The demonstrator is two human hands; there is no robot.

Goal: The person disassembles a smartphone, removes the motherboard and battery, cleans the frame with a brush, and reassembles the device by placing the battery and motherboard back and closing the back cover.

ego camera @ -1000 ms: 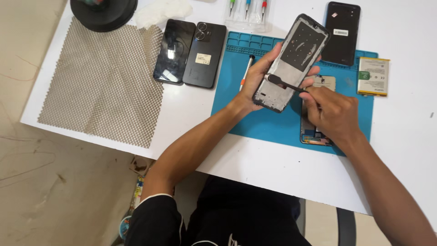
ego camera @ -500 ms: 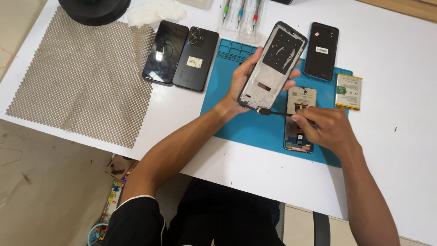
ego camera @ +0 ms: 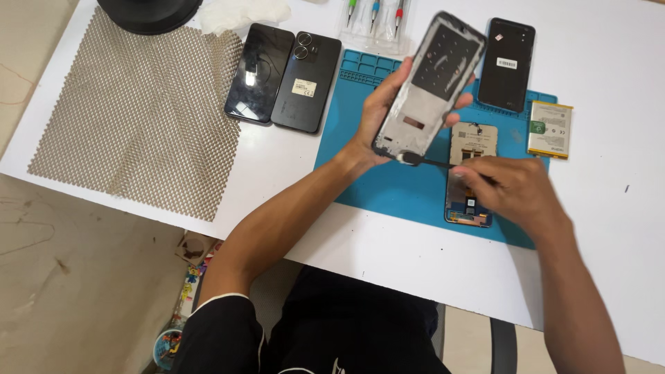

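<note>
A phone frame [ego camera: 431, 84], grey with a dark inner panel, is held tilted above the blue work mat [ego camera: 388, 187], its upper end raised toward the far side of the table [ego camera: 291, 187]. It is gripped from behind and along its left edge by the left hand [ego camera: 377, 114], whose fingers are curled around it, with fingertips showing at the right edge. A thin dark tool [ego camera: 433, 162] is pinched in the closed fingers of the right hand [ego camera: 509, 190], and its pale tip is set against the lower corner of the frame.

Beneath the right hand, a phone display assembly [ego camera: 471, 170] is laid flat on the mat, partly covered by that hand. A dark phone back [ego camera: 506, 64] is placed at the far edge of the mat, and a flat battery [ego camera: 549, 129] with a yellow border is laid just beside the mat's right corner. Two dark phones [ego camera: 284, 79] are laid side by side left of the mat. Further left, a beige mesh mat [ego camera: 131, 111] is spread over the white table. Screwdrivers [ego camera: 374, 14] with coloured handles are seen at the far edge, beside a crumpled white cloth [ego camera: 242, 14] and a round black object [ego camera: 149, 10].
</note>
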